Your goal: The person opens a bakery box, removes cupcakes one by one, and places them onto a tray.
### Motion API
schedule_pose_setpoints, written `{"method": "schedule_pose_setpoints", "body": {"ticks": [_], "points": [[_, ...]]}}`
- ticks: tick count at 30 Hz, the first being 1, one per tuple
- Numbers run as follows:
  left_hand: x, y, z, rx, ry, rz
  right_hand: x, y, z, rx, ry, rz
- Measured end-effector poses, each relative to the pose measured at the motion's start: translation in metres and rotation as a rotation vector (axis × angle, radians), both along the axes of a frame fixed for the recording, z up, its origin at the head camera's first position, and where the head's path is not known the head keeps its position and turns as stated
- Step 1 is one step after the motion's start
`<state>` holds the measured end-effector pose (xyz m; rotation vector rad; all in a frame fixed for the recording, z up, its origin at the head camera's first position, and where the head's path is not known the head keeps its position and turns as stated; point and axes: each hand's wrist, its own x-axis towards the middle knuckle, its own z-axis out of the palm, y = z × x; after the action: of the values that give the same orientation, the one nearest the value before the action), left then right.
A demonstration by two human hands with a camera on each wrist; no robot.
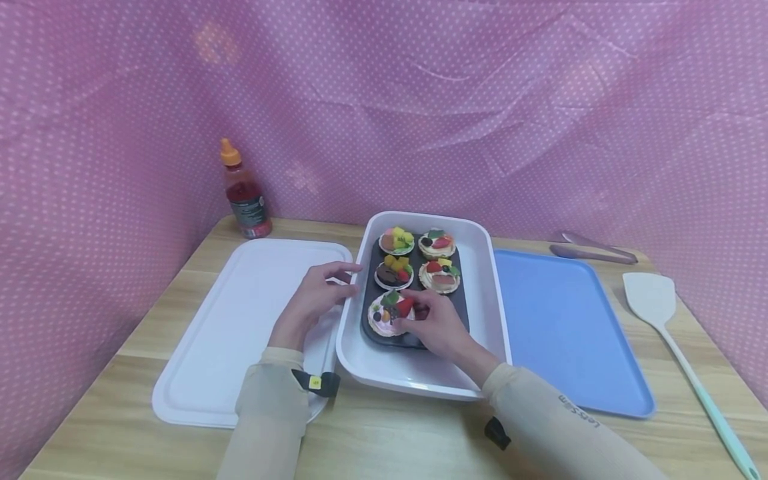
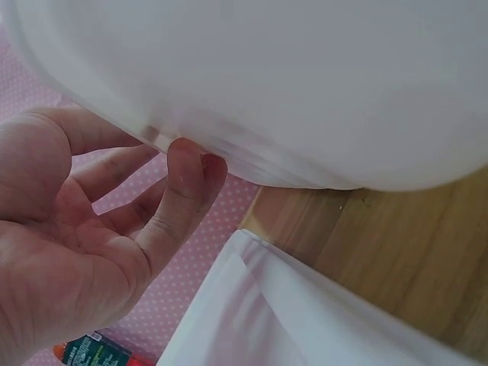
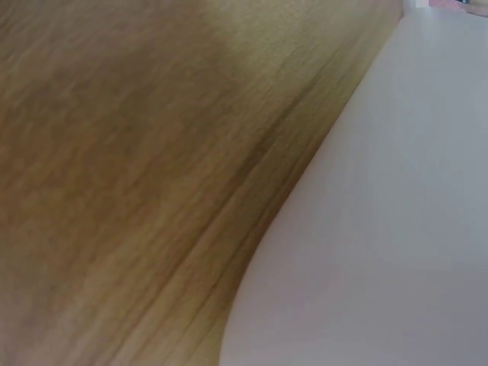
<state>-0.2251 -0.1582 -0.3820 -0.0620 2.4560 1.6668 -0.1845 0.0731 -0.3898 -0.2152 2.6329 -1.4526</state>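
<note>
My right hand (image 1: 437,325) pinches the right side of a fruit tart (image 1: 378,321) topped with a strawberry and berries. This tart lies at the front left of a dark muffin pan (image 1: 462,313), inside a white bin (image 1: 495,300). Behind it in the pan are a chocolate tart (image 1: 389,275) and several other fruit tarts (image 1: 439,276). The pan's front right is hidden by my right hand. At the bin's left rim, my left hand (image 1: 315,297) touches the outside with relaxed fingers; the left wrist view shows its fingertips (image 2: 184,164) against the wall.
A white lid-like tray (image 1: 240,333) lies left of the bin, a blue tray (image 1: 558,327) to its right. A sauce bottle (image 1: 247,200) stands at the back left. Tongs (image 1: 594,250) and a spatula (image 1: 651,300) with a mint handle lie on the right.
</note>
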Motion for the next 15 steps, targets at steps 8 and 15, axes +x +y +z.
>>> {"method": "schedule_pose_setpoints", "body": {"ticks": [8,15], "points": [[-0.0008,-0.0007,-0.001,0.003,0.013,-0.005,-0.0015,0.0005,-0.0016,-0.013,-0.013,-0.004],[-0.0006,0.0003,-0.0009,0.011,0.002,0.001,-0.0011,0.0016,-0.0012,-0.026,-0.023,-0.006]]}}
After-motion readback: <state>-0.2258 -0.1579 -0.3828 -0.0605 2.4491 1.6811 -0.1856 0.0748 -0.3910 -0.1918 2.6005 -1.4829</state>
